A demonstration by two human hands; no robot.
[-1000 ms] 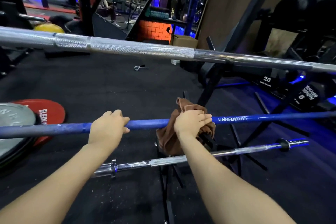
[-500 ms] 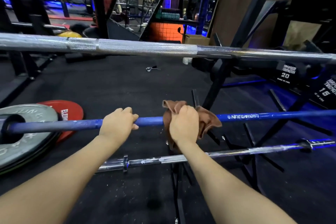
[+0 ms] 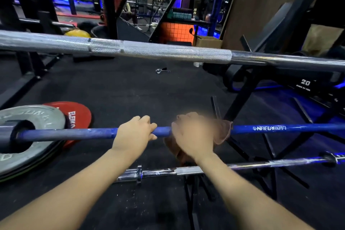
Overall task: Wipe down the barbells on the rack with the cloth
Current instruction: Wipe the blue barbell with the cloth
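Three barbells lie across a black rack [image 3: 240, 99]. A thick silver barbell [image 3: 158, 52] runs along the top, a blue barbell [image 3: 74, 133] crosses the middle, and a thin chrome barbell [image 3: 242, 166] sits lowest. My left hand [image 3: 135, 134] grips the blue bar from above. Just to its right, my right hand [image 3: 194, 134], blurred by motion, holds a brown cloth [image 3: 224, 132] wrapped around the same bar. Part of the cloth hangs below the bar behind my wrist.
A grey weight plate [image 3: 37, 121] and a red plate [image 3: 78, 114] lie on the black floor at the left. A metal collar clip [image 3: 161, 70] lies further out. Black plates marked 20 [image 3: 306, 84] stand at the right. A cardboard box [image 3: 209, 42] sits behind.
My right hand has slid the cloth leftwards along the blue bar, closing the gap to my left hand. The view has shifted left, showing more of the grey plate.
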